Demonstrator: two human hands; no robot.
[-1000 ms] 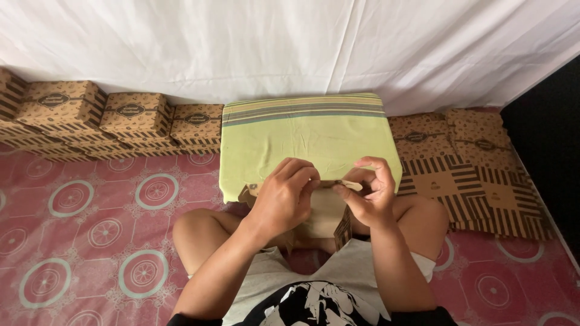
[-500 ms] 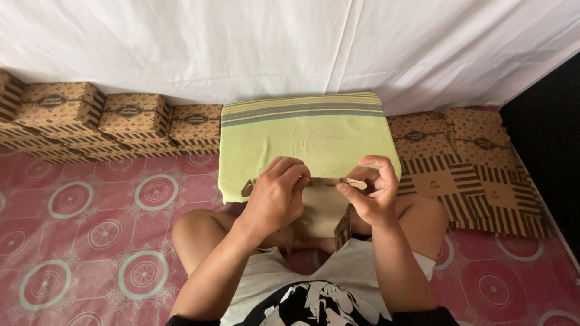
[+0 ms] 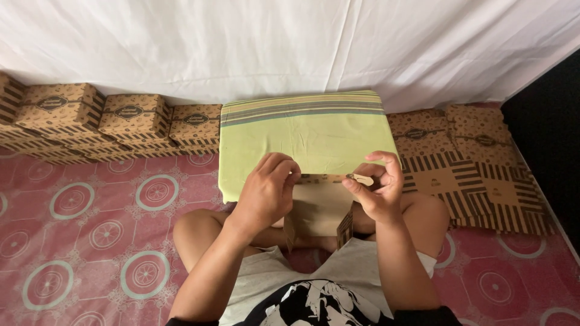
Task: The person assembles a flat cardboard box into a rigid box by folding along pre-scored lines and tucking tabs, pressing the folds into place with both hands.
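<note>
**Fingers on a brown box flap**

Fingers (image 3: 362,187) of your right hand (image 3: 377,193) pinch a flap tab on the brown cardboard box (image 3: 317,208); your left hand (image 3: 266,190) grips its top-left edge. Box sits in your lap, against the green folded cloth (image 3: 302,136). Finished patterned boxes (image 3: 127,118) line the white sheet (image 3: 290,42); flat ones (image 3: 477,181) lie to your right.

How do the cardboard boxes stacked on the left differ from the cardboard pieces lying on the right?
The boxes on the left are folded up into closed blocks and stacked in a row; the pieces on the right lie flat and unfolded, overlapping one another. The left ones show oval labels on top, while the flat ones show broad striped panels. Both are brown printed cardboard against the white cloth.
</note>
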